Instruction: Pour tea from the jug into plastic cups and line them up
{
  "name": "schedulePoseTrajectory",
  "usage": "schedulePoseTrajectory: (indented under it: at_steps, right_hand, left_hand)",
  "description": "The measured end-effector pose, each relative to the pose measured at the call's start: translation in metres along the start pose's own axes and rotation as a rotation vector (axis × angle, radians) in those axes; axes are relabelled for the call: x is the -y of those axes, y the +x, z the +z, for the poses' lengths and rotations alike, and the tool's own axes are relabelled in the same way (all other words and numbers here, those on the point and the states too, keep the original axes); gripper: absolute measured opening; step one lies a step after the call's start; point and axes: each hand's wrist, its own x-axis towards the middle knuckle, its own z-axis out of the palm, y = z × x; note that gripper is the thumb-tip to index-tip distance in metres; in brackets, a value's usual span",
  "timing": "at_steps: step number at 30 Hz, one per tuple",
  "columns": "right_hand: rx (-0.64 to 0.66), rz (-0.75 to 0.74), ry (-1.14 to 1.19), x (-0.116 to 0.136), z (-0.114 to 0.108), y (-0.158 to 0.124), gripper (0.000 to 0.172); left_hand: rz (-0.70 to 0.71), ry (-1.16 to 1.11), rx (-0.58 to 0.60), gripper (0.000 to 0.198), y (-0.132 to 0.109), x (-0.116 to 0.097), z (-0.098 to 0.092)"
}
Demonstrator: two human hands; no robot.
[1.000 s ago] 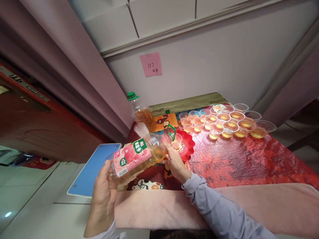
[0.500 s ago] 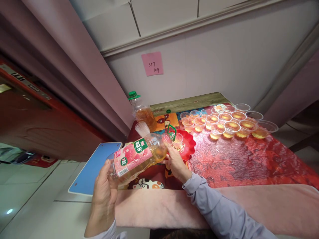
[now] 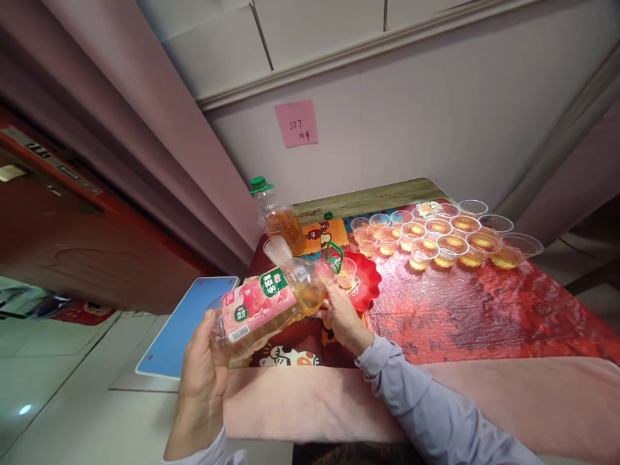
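A large clear juice bottle (image 3: 264, 300) with a pink label lies tilted in both my hands, its neck pointing right and holding amber juice. My left hand (image 3: 206, 361) is wrapped round the bottle's base. Near the neck, my right hand (image 3: 341, 316) grips the bottle. The green handle ring (image 3: 335, 257) at the mouth hangs over a clear plastic cup (image 3: 347, 272), which stands in a red scalloped plate (image 3: 371, 287). Whether juice is flowing out is hard to see. Behind the bottle is a stack of clear cups (image 3: 277, 248).
Several clear cups with amber juice (image 3: 453, 248) stand in rows at the right. A second juice bottle (image 3: 281, 223) with a green cap stands at the back left. A loose green cap (image 3: 328, 216) lies near the back edge. A blue board (image 3: 186, 329) is at the left.
Hands and bottle hold almost the same pose. The view has shifted very slightly.
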Motion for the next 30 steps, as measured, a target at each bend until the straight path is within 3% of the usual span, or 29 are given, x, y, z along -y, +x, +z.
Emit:
schedulePoseTrajectory:
  at_steps: [30]
  right_hand:
    - [0.025, 0.007, -0.024, 0.0049, -0.0005, -0.0018, 0.068]
  left_hand:
    - [-0.004, 0.007, -0.049, 0.032, 0.003, 0.0027, -0.0024]
